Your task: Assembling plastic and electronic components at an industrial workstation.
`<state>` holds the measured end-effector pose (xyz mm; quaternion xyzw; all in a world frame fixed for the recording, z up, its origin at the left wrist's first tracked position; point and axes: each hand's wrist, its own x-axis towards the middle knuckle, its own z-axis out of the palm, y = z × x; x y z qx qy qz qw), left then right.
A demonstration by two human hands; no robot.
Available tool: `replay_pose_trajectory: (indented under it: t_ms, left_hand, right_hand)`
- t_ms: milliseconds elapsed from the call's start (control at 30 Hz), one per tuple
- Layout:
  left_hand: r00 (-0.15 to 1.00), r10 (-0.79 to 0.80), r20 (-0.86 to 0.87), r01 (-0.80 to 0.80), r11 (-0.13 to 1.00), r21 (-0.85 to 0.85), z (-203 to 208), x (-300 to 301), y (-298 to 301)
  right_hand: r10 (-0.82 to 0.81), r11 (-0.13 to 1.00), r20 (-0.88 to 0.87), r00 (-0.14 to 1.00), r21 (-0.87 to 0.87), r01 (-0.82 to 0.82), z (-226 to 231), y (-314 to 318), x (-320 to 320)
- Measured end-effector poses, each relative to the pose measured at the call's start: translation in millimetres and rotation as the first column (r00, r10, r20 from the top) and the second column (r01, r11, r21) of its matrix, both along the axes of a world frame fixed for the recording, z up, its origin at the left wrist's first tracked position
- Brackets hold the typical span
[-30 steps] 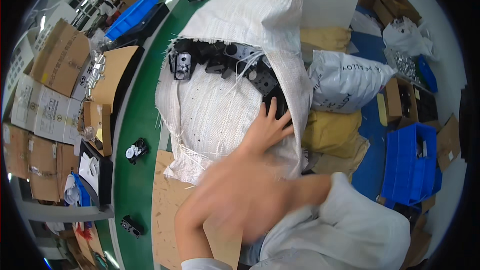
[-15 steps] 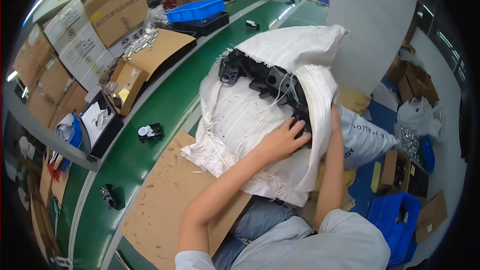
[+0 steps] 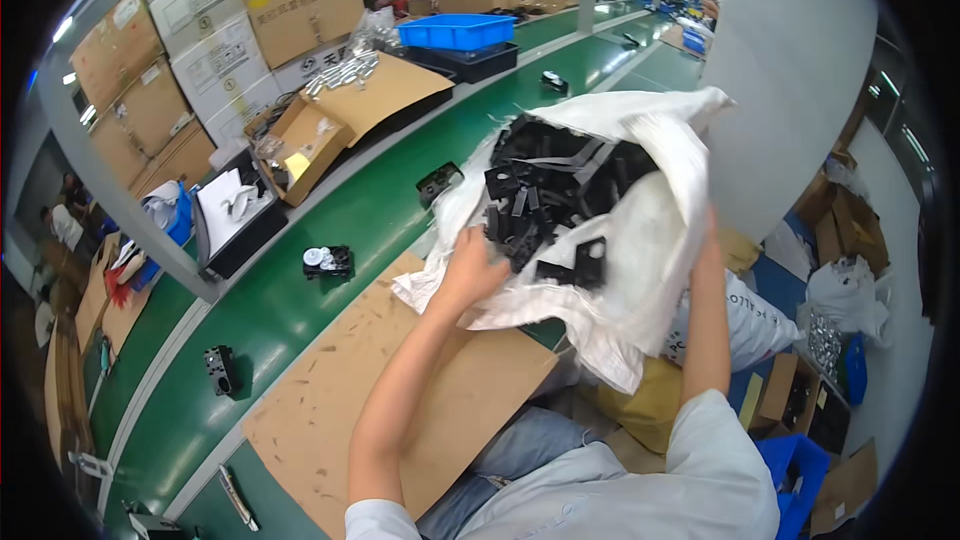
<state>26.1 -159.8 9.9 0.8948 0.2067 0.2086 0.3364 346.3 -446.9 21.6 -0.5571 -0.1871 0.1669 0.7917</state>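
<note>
A white woven sack (image 3: 640, 315) gapes open in front of me. Inside it lies a heap of black plastic parts (image 3: 590, 180), with a few lower down near the mouth's front edge. My left hand (image 3: 476, 266) closes on the sack's left rim, beside the parts. At the sack's right side, my right hand (image 3: 708, 240) presses against the outside of the raised fabric; its fingers are hidden behind the cloth. Under the sack's near side is a brown cardboard sheet (image 3: 340, 420).
A green conveyor (image 3: 270, 325) runs along the left, carrying several black assemblies, one with white round pieces (image 3: 328, 261). Beyond stand cartons (image 3: 300, 0) and a blue tray (image 3: 456, 31). A utility knife (image 3: 238, 497) lies lower left. At right are a filled white bag (image 3: 745, 325) and a pillar (image 3: 780, 60).
The sack's mouth has opened wider and shows more black parts. My left hand has moved from the parts leftward to the rim. The whole view has shifted slightly.
</note>
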Motion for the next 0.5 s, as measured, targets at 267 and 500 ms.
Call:
replay_pose_trajectory:
  t_ms: [267,500]
  left_hand:
    - [0.923,0.346,0.169,-0.381,0.888,0.256,36.6,-110.8,96.5]
    - [0.557,0.797,-0.233,-0.805,0.587,0.087,-36.0,-291.0,221.7]
  right_hand:
    - [-0.67,0.547,0.643,0.372,0.088,0.832,14.3,-86.1,-100.0]
    - [0.308,0.937,0.788,0.533,-0.35,-0.023,115.7,144.4,-208.8]
